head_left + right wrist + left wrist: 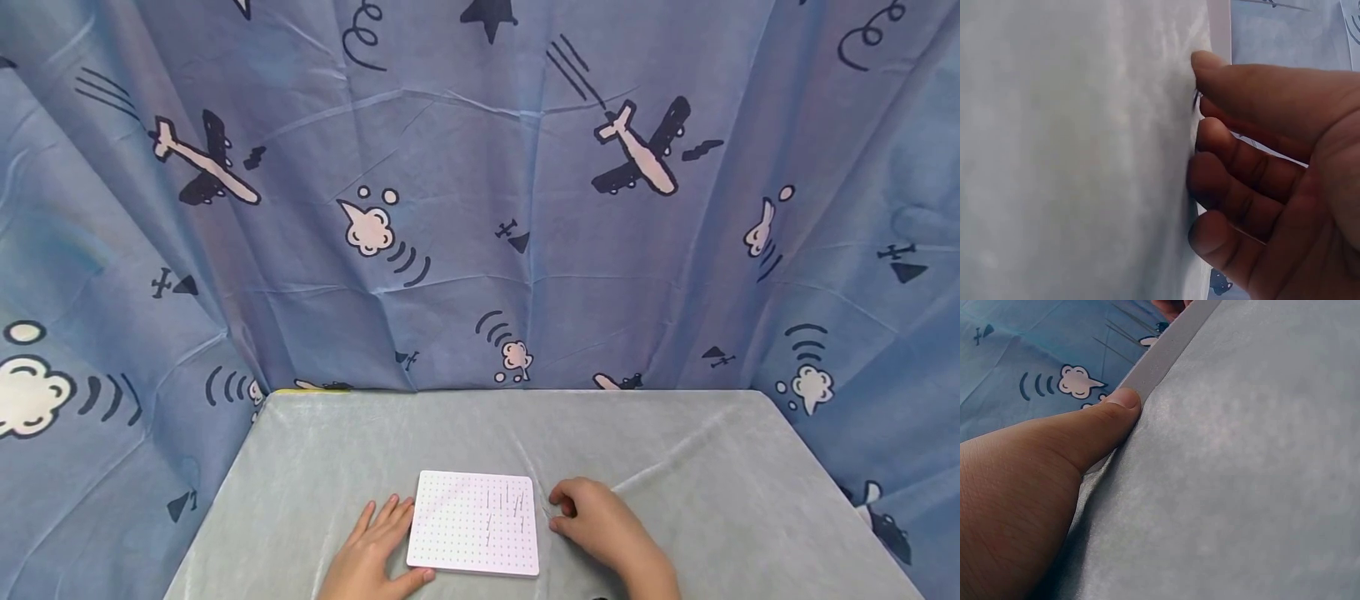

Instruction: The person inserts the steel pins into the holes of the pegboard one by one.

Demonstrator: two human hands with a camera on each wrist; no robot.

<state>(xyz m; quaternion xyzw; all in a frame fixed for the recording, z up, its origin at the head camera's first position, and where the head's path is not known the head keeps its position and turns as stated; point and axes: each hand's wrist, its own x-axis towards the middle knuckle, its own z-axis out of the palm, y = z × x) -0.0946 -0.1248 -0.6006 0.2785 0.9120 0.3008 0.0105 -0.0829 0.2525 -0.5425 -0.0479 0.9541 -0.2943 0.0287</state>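
Observation:
A white board (472, 529) with a dotted grid lies on the grey cloth. Several thin dark pin-like pieces (507, 494) show on its right half. My left hand (369, 557) has its fingers spread along the board's left edge and its thumb at the near left corner. In the left wrist view the thumb (1116, 406) touches the board's side. Just right of the board is my right hand (596, 521), thumb and index finger bent with a gap between their tips. A small dark sliver (1196, 99) shows by these tips in the right wrist view.
A grey cloth (360, 433) with creases covers the table. Blue curtains (450, 317) printed with planes and clouds hang behind and along both sides. A yellow strip (311, 391) shows at the far left table edge.

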